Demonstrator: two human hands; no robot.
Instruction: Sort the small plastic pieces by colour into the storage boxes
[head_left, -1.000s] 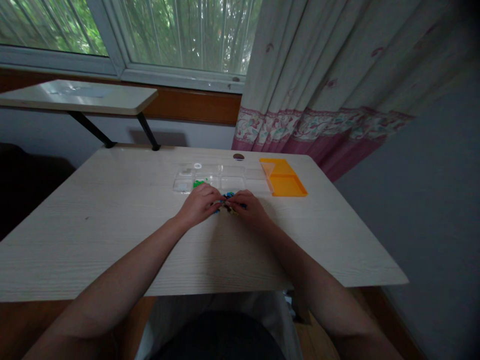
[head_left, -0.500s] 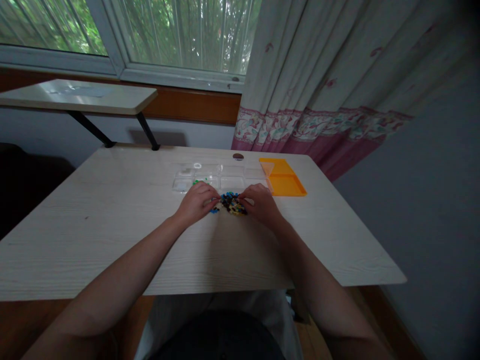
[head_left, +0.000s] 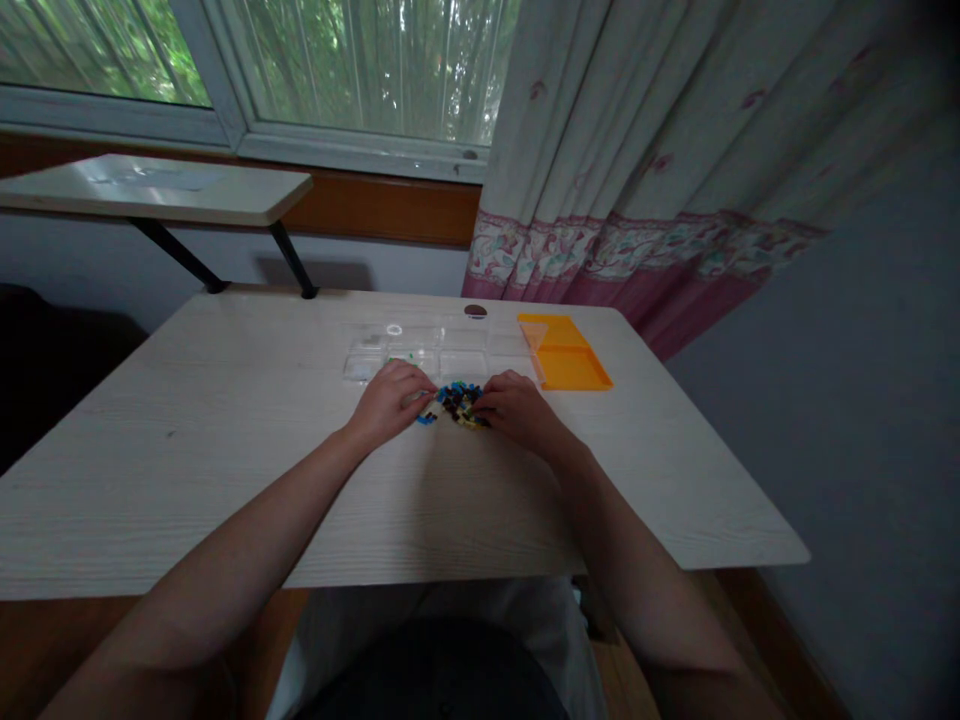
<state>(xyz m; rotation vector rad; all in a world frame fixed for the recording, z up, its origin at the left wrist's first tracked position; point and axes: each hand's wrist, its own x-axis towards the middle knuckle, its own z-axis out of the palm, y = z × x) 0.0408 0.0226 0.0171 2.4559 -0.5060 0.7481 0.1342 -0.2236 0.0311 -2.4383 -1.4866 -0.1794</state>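
A loose pile of small mixed pieces [head_left: 459, 402], blue, black, yellow and pale, lies on the table between my hands. At its left edge is my left hand [head_left: 391, 398], thumb and fingertips drawn together at the pieces. From the right, my right hand [head_left: 517, 408] reaches into the pile with its fingers bent and close together. Whatever either hand pinches is too small to make out. Behind them lies a clear plastic compartment box [head_left: 463, 362]; a few green pieces [head_left: 405, 358] sit in one compartment, partly hidden by my left hand.
An orange two-section tray [head_left: 576, 368] adjoins the clear box on its right. A dark oval spot [head_left: 475, 312] is near the back edge of the pale wooden table [head_left: 225, 480]. A raised shelf [head_left: 225, 195] on black legs stands at the back left; a curtain [head_left: 600, 220] hangs behind.
My right hand has turned slightly and its fingers have moved left and down into the pile. My left hand stays almost in place at the pile's edge.
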